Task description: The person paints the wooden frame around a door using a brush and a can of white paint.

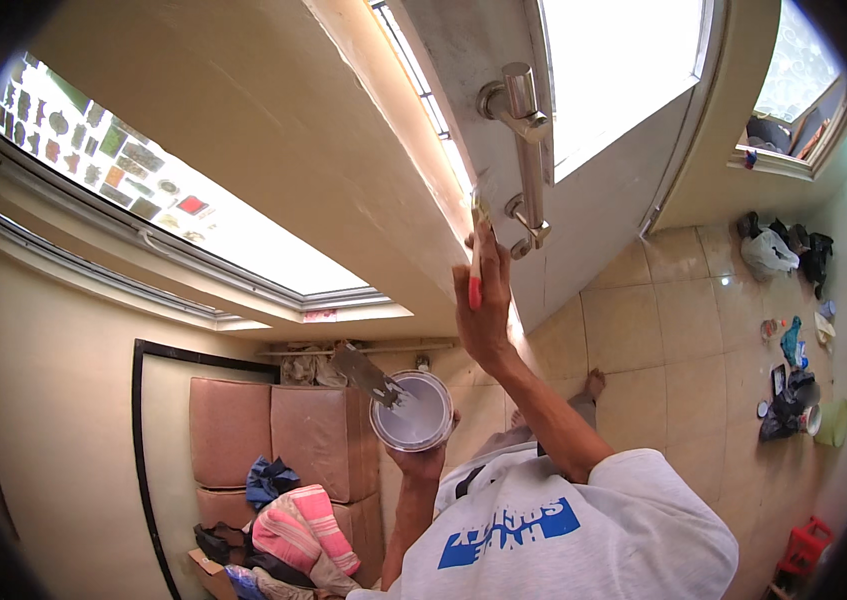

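Observation:
My right hand (484, 318) is raised at the edge of the door frame, fingers closed round a slim tool with a red handle (474, 291). The tool's pale tip lies against the frame's edge beside the metal door handle (530, 170); its exact kind is hard to make out. Lower down, my left hand (420, 462) grips a round white tub (437, 436) from beneath and the side. Pale, whitish paste or paint (419, 411) sits inside it. A wide grey scraper (363, 370) with white smears rests across the tub's far-left rim.
The grey door (603, 215) with its glass pane stands at the right. A window (273, 262) is set in the wall at left. A brown sofa (308, 440) holds clothes and a pink striped cloth (305, 528). Bags, a green bucket (832, 423) and a red stool (804, 546) line the right wall.

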Available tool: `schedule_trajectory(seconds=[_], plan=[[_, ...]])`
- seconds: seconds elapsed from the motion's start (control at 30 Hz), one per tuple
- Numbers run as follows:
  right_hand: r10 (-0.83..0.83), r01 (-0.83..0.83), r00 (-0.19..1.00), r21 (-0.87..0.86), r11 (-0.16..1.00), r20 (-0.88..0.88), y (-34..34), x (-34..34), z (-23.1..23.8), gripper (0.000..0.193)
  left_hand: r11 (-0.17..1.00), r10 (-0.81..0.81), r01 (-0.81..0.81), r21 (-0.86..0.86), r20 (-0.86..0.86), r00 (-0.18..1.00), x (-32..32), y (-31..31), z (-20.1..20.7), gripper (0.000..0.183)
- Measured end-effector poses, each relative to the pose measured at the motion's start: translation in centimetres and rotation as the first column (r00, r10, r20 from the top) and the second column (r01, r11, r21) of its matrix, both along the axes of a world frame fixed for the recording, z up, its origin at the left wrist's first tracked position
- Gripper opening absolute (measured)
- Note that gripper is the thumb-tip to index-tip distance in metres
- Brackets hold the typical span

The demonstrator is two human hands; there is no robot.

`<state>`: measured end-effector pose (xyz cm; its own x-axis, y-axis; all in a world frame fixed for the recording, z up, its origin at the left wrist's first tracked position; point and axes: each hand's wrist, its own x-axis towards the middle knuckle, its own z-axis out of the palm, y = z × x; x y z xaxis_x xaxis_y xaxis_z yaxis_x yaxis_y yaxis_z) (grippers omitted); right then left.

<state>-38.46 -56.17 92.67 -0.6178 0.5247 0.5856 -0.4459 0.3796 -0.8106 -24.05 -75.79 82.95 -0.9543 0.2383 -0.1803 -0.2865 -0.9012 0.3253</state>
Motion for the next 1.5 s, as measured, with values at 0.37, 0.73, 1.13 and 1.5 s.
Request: schedule_trajectory(seconds=[0.37,0.73,1.13,1.5], plan=[[0.029,0.033,0.959,0.213,0.976,-0.283,6.5,2.5,6.5,0.044,0.993,0.056,-0.059,-0.101,-0.038,0.998,0.0,0.3,-0.3,0.093],[0.004,0.117,0.929,0.302,0.946,-0.371,8.0,-1.8,7.5,0.04,0.996,0.07,-0.07,-0.058,0.005,0.998,-0.2,0.8,-0.5,0.091],[0.038,0.071,0.947,0.327,0.942,-0.318,8.9,-0.2,8.8,0.047,0.999,0.045,-0.046,-0.03,-0.028,0.999,-0.6,0.7,-1.2,0.095],[0.076,0.042,0.951,0.368,0.929,-0.3,8.4,0.7,7.3,0.056,0.995,0.073,-0.072,-0.074,0.021,0.997,-0.7,0.7,-1.3,0.091]])
